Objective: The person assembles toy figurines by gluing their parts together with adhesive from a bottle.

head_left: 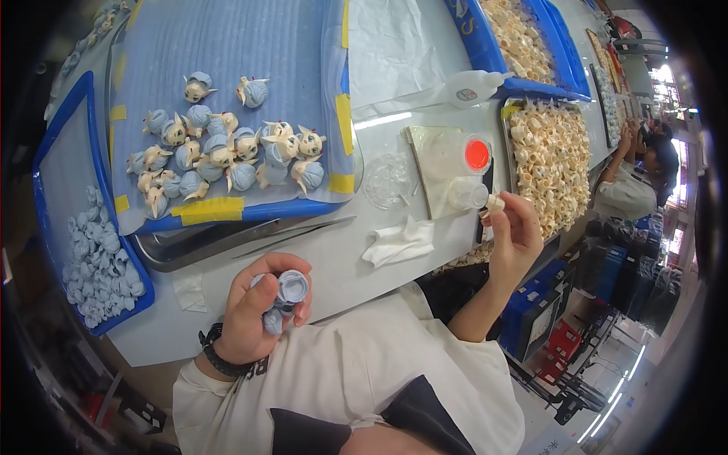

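My left hand (241, 324) is closed around several grey-blue hollow doll-hair pieces (293, 287), and one shows its round opening upward. Between the thumb and fingers of my right hand (520, 231) is a small cream doll-head piece (494, 202), beside a small clear cup (468, 194). Behind that cup stands a clear jar (444, 154) with a red-orange disc at its end. Beyond my left hand, doll heads (242, 176) with blue hair and pointed ears lie on a lined blue tray (258, 214). More loose hair pieces (102, 269) fill a blue bin (142, 297) at the left.
Cream pieces fill a tray (550, 163) and a blue crate (565, 57) at the right. A white squeeze bottle (472, 86), crumpled tissue (400, 242), clear plastic dish (390, 182) and long metal tool (296, 234) lie on the table. Another person (633, 178) sits farther right.
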{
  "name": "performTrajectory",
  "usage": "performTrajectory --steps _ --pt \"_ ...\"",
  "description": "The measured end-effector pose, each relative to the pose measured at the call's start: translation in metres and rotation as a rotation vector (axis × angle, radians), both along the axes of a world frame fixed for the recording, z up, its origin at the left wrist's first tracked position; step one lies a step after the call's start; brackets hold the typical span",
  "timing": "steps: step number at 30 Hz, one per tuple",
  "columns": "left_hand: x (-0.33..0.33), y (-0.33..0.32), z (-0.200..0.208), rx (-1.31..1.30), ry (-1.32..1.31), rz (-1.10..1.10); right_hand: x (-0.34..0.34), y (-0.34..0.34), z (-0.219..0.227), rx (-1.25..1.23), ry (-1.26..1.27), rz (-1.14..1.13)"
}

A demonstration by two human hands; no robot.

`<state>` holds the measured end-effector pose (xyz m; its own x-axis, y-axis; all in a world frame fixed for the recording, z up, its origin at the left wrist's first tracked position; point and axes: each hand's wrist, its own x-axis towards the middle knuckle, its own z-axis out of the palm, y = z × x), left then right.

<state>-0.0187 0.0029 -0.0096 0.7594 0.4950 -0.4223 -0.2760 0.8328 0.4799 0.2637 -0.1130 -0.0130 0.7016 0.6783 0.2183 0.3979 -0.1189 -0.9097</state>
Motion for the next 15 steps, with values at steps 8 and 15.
performTrajectory --steps 8,15 --pt "-0.001 0.0 0.0 -0.041 0.0 0.033 0.005 -0.001 -0.002 -0.018 -0.072 0.049" --pt "-0.002 0.001 0.003 0.026 0.047 -0.015 0.004 0.01 0.009 -0.16 -0.311 0.08"
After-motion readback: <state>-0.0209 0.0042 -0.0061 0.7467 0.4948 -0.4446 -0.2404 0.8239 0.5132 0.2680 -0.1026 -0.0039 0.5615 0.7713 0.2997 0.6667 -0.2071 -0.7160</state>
